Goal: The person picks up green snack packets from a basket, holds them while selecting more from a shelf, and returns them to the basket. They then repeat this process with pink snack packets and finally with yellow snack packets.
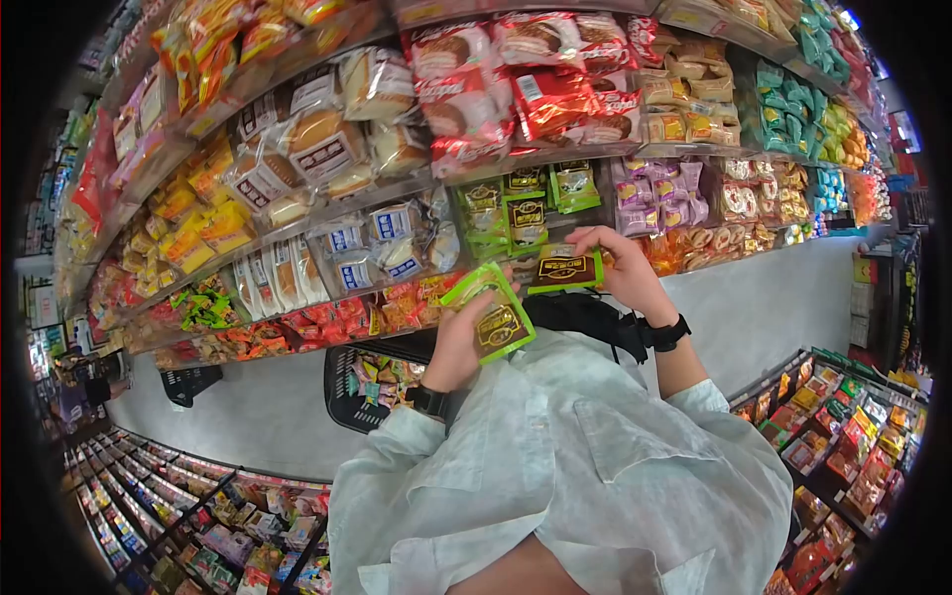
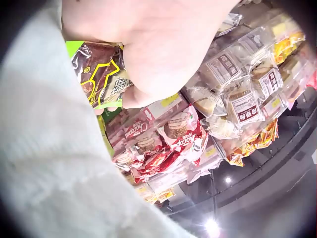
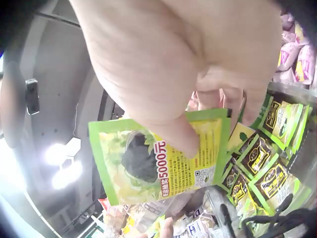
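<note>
In the head view my left hand (image 1: 458,345) grips a green-edged snack packet (image 1: 504,332) with a dark label, tilted in front of the shirt. Its thumb lies over the packet, which is partly cut off by the sleeve in the left wrist view. My right hand (image 1: 627,270) pinches a second green-edged packet (image 1: 563,272) by its edge, just in front of the shelf. The right wrist view shows that packet's yellow printed back (image 3: 163,158) with the thumb across it. Several matching packets (image 1: 526,220) stand in the shelf bin beyond both hands.
Bagged breads (image 1: 307,149) and red chocolate-pie packs (image 1: 451,94) fill the shelves above and left. Purple packs (image 1: 659,193) lie right of the green bin. A black basket (image 1: 340,399) holding small packets stands on the floor at left. Display racks (image 1: 843,436) border the aisle behind.
</note>
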`<state>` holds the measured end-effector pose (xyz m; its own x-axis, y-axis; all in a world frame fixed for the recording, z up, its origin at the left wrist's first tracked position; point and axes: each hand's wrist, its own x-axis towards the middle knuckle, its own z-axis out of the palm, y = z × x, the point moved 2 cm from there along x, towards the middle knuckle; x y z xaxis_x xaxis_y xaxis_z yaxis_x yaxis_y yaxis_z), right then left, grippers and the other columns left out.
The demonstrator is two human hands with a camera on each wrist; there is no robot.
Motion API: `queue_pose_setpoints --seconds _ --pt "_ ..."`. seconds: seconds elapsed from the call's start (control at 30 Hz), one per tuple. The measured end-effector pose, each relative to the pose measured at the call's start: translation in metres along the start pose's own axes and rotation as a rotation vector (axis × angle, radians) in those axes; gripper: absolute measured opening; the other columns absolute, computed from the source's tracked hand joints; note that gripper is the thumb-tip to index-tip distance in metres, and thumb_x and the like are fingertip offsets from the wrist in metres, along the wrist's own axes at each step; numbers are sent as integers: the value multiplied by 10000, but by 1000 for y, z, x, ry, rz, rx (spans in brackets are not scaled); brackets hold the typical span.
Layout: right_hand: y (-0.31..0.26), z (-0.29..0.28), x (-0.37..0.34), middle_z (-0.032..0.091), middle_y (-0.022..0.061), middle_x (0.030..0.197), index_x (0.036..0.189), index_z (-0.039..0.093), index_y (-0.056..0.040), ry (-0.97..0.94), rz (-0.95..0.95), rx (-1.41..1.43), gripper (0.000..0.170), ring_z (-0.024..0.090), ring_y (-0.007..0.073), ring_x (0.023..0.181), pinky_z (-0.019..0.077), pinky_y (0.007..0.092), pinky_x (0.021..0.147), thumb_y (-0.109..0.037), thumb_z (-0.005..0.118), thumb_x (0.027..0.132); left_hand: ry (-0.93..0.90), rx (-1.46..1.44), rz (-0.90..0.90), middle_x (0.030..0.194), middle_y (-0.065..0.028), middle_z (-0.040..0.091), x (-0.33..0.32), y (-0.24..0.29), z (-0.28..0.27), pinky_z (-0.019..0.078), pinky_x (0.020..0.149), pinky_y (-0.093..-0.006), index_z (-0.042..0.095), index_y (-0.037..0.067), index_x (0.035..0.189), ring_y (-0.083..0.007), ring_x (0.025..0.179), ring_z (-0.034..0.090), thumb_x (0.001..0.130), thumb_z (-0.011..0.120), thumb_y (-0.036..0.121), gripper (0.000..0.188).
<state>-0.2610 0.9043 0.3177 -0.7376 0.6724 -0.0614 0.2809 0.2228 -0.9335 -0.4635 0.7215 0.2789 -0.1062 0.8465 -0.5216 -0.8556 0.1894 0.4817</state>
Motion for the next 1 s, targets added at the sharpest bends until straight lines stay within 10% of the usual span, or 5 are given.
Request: queue_pose_setpoints --seconds 0.43,0.57,1.0 --pt "42 -45 7 598 70 1047 1063 592 -34 -197 -116 102 238 627 177 923 541 303 793 -71 775 916 148 173 173 1360 -135 636 32 -76 95 571 974 -352 396 40 1548 -229 1186 673 1009 647 39 595" --pt "50 -48 2 625 105 1082 1136 636 -63 -278 -229 49 311 628 306 1048 512 393 934 -135 796 879 224 246 218 1352 -88 614 36 -91 106 519 996 -313 397 27 1546 -158 1199 619 981 697 28 639" --pt "35 -35 18 538 164 1457 1472 573 -40 -356 -287 -40 644 466 381 1373 382 456 1171 -213 778 887 201 472 279 1354 -63 641 57 -37 96 485 1031 -295 450 -3 1535 -132 1199 609 977 685 35 606"
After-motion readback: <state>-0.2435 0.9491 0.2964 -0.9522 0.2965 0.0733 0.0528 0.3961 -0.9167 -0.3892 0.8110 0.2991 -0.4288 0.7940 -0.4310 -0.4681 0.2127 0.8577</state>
